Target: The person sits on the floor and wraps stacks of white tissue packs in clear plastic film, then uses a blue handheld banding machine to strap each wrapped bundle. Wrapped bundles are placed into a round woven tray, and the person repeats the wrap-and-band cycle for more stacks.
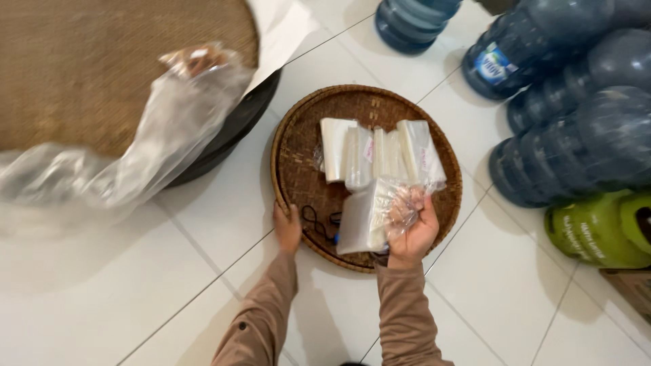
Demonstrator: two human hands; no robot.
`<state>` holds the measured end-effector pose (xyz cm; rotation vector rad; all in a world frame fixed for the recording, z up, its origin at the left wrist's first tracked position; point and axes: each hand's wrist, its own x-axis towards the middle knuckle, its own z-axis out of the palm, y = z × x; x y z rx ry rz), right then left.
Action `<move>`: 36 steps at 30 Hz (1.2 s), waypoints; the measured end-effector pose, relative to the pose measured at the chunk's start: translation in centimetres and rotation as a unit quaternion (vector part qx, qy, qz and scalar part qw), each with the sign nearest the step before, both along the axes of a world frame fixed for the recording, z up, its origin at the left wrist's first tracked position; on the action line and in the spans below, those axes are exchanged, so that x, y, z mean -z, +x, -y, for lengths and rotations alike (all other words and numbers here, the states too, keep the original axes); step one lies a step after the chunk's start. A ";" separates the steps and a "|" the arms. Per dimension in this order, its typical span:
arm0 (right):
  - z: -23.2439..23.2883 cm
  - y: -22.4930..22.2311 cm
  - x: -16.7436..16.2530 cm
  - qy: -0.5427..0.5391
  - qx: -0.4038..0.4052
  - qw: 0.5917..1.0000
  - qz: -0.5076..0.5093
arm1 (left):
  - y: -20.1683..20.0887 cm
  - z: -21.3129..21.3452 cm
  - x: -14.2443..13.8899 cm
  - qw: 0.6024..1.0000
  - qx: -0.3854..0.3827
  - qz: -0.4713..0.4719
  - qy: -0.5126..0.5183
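Head view: white tiled floor; blue water jugs and a green gas cylinder stood at right, a large woven mat w/ loose clear plastic at upper left. Round woven tray lay on tiles, holding upright packs of clear bags. Right hand gripped a clear plastic-bag pack just over tray's near edge, fingers closed on its crinkled end. Left hand curled over tray rim.

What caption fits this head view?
Left hand grips round woven tray; right hand holds clear plastic packet.
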<state>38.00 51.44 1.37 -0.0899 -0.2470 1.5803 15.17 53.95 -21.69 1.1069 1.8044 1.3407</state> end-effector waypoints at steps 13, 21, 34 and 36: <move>-17.1 5.9 1.3 -0.105 0.038 0.994 0.014 | -0.8 0.4 2.6 0.906 0.001 -0.403 -0.128; -22.7 5.2 6.2 -0.073 0.100 0.992 -0.021 | -0.7 -0.1 4.0 0.854 -0.021 -0.508 -0.111; -7.9 -5.9 17.8 -0.328 0.188 0.873 0.308 | -0.3 -0.4 2.5 0.862 0.106 -0.436 -0.237; -7.3 -6.8 18.1 -0.310 0.197 0.838 0.404 | -0.3 -0.4 1.9 0.871 0.121 -0.410 -0.244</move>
